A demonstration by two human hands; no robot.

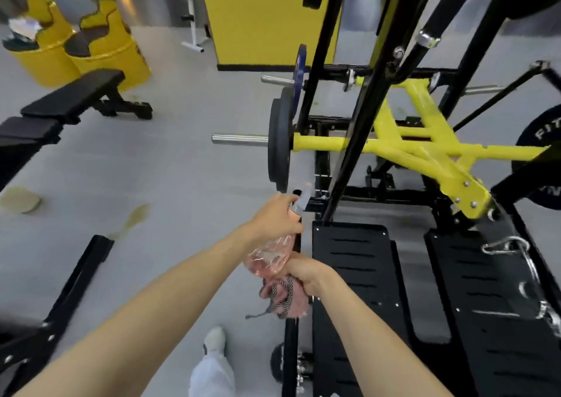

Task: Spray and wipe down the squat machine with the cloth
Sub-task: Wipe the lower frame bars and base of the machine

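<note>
Spray step, no wiping yet. Left hand (277, 214) grasps spray bottle (268, 258) at its top; right hand (303, 270) clenched round cloth (285, 296), at bottle base. Squat machine (425, 144) at 2 o'clock. Next, probably: aim nozzle there, squeeze.

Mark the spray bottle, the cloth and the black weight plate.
spray bottle (268, 258): head view, on its clear pinkish body.
cloth (297, 305): head view, on its hanging pink fold.
weight plate (280, 147): head view, on its black edge.
</note>
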